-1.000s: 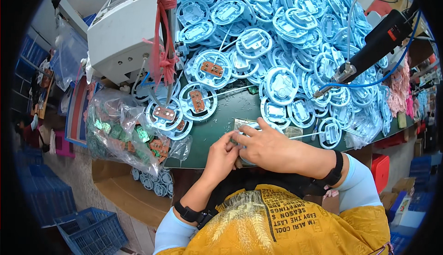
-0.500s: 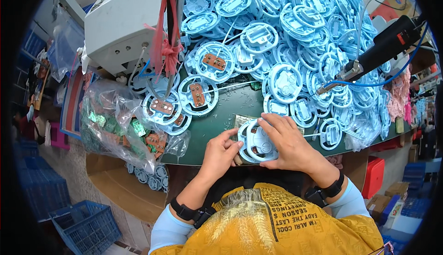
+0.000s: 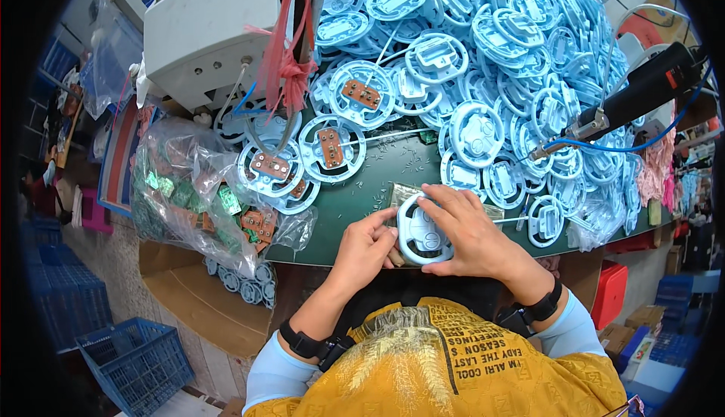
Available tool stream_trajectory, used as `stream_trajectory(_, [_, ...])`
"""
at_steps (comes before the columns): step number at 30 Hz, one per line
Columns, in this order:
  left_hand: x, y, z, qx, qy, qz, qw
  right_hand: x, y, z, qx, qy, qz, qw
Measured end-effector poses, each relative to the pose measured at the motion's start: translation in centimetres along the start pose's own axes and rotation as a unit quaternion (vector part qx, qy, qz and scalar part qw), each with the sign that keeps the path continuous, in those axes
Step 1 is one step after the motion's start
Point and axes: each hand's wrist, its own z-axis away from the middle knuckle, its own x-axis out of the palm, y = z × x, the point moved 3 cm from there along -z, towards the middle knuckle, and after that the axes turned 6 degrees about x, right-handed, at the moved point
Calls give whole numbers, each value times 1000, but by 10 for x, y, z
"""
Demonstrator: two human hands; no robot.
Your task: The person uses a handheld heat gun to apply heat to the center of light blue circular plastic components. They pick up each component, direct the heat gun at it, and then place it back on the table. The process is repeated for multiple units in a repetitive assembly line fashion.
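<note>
Near the table's front edge I hold a light-blue plastic toy steering wheel (image 3: 424, 237), its raised centre facing up. My right hand (image 3: 477, 237) is closed over its right side, fingers on the top rim and thumb near the bottom. My left hand (image 3: 365, 246) is closed at the left rim, thumb against the curled fingers; what its fingertips pinch there is hidden. Behind the wheel, a flat yellowish packet or sheet (image 3: 492, 212) lies partly covered. Several blue wheel halves fitted with brown circuit boards (image 3: 331, 147) rest farther left on the green table (image 3: 370, 179).
A large heap of blue wheel parts (image 3: 483, 47) fills the back. From the right reaches a black power screwdriver (image 3: 642, 89) with a blue cable. A clear bag of circuit boards (image 3: 189, 183) and a grey machine (image 3: 215, 36) stand left. Below is a cardboard box (image 3: 189, 296).
The held wheel has come together: the offset rings seen earlier now line up as one. Both hands stay around it, and the whole view has shifted slightly.
</note>
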Motion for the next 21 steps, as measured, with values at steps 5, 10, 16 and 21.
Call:
stream_trajectory(5, [0, 1, -1, 2, -1, 8, 1000, -2, 1, 0, 0, -10, 3, 1000])
stream_trajectory(10, [-3, 20, 8, 81, 77, -4, 994, -17, 8, 0, 19, 20, -204, 979])
stream_trajectory(16, [-2, 83, 18, 379, 27, -139, 914, -17, 12, 5, 45, -79, -627, 774])
stream_trajectory(21, [2, 111, 17, 380, -77, -179, 904, -14, 5, 6, 24, -147, -698, 700])
